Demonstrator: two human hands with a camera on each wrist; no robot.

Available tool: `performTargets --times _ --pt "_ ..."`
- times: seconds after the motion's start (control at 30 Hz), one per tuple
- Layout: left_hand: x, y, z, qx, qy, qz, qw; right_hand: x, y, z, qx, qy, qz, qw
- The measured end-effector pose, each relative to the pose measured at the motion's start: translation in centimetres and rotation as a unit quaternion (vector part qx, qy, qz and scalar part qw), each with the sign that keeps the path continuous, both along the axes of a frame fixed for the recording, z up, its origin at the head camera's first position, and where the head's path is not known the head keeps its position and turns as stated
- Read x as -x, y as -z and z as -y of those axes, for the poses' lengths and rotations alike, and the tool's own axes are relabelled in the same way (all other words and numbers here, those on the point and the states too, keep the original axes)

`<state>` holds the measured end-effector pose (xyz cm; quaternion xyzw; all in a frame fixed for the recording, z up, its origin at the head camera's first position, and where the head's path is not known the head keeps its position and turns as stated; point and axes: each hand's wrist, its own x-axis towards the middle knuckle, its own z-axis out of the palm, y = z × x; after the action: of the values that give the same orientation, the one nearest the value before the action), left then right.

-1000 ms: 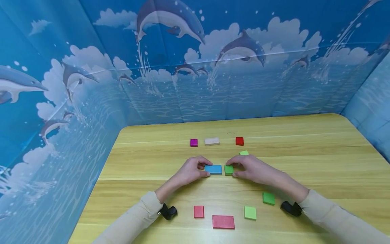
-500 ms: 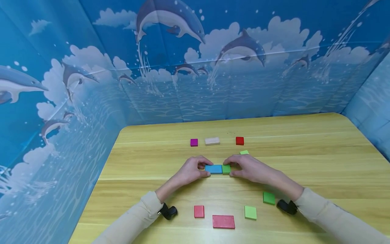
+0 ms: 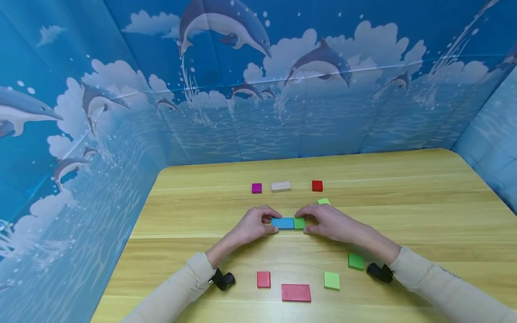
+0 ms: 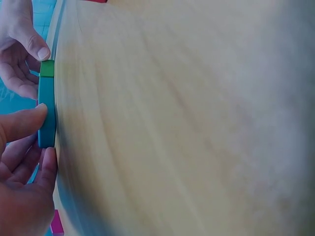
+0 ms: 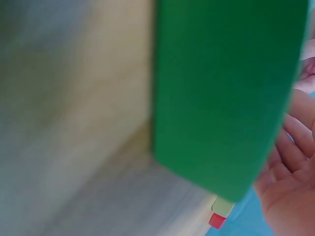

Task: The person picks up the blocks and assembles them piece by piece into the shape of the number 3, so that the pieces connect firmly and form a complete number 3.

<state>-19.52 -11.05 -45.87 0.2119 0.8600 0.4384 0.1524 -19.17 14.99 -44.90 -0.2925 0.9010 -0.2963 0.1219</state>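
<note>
A blue rectangular block [image 3: 283,223] lies flat on the wooden table, its right end against a small green square block [image 3: 299,223]. My left hand [image 3: 254,225] grips the blue block at its left end, thumb on the near side and fingertips on the far side. From the right, my right hand [image 3: 335,222] pinches the green block between thumb and forefinger. In the left wrist view the blue block [image 4: 47,110] and green block [image 4: 47,69] stand in one line, end to end. The right wrist view shows part of my right hand [image 5: 290,172] behind a large, close green block [image 5: 221,93].
Behind the hands lie a purple block [image 3: 256,188], a whitish block [image 3: 281,186], a red block [image 3: 317,185] and a partly hidden light green block [image 3: 323,201]. Nearer are pinkish-red pieces [image 3: 264,280] [image 3: 296,292], a light green square [image 3: 331,281] and a green square [image 3: 356,261].
My right hand has slid the small green block left, closing the gap to the blue block. My left hand and the blue block have stayed in place.
</note>
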Motion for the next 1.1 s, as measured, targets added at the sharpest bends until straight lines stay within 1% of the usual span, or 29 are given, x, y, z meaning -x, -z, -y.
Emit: performTargets --times 0.33,0.53,0.8,0.97,1.1 --pt "0.0 0.3 0.0 -0.002 0.001 0.0 1.0 -0.3 -0.3 -0.1 -0.014 0.0 0.012 0.9998" --pt "0.0 0.4 0.0 -0.002 -0.004 0.004 1.0 -0.7 -0.6 -0.5 -0.015 0.005 0.007 0.9998" --pt "-0.1 0.2 0.0 -0.006 -0.004 0.008 0.9999 -2.0 -1.4 -1.3 -0.014 0.012 -0.01 0.9998" --pt "-0.1 0.1 0.0 -0.004 -0.003 0.003 1.0 -2.8 -1.9 -1.7 -0.016 0.02 -0.008 0.9996" --pt "-0.1 0.1 0.0 -0.004 -0.003 -0.003 1.0 -3.4 -2.1 -2.4 -0.006 0.025 -0.009 0.9996"
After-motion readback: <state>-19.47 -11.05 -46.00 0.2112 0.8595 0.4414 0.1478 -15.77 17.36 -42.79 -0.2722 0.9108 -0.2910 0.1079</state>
